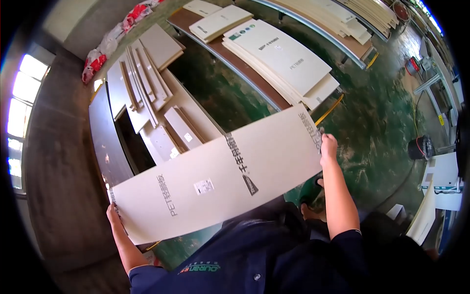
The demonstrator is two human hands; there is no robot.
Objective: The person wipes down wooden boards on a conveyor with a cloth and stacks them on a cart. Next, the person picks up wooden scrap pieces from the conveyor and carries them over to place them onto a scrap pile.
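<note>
A long cream-coloured board (pixel 215 171) with dark printed lettering and a small white label spans the view in front of my body. My left hand (pixel 113 214) grips its short left end. At the opposite short end, my right hand (pixel 329 147) is closed around the edge near the upper corner. The board slopes, its right end higher in the view than its left. Beyond it, partly covered by it, lie several loose panels and narrow strips (pixel 139 78) on a low surface.
A roller conveyor (pixel 235 61) bears stacked printed boards (pixel 284 54) ahead. Another loaded conveyor (pixel 313 29) runs behind it. Machine framing (pixel 433 81) and a black bucket (pixel 421 148) stand at right on the green floor (pixel 362 112). A dark wall (pixel 56 147) with windows is at left.
</note>
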